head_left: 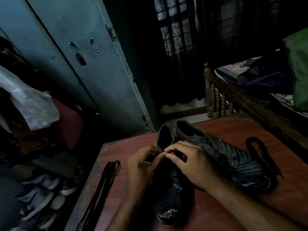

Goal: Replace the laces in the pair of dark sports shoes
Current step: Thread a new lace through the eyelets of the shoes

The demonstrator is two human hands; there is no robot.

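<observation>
Two dark sports shoes lie on a reddish table (225,219). The nearer shoe (171,200) points its toe toward me; the other shoe (233,157) lies to its right. My left hand (143,165) and my right hand (191,165) meet over the nearer shoe's lacing area, fingers curled, fingertips touching as they pinch something small and dark there; the room is too dim to make it out. A thin dark lace bundle (101,189) lies along the table's left edge. A broad black lace (260,152) loops on the table right of the shoes.
A blue-grey metal wardrobe (80,55) stands behind the table's left side. Light sports shoes (41,194) sit on the floor at the lower left. A wooden bed frame (233,100) with bedding runs along the right. A dark curtain hangs at the back.
</observation>
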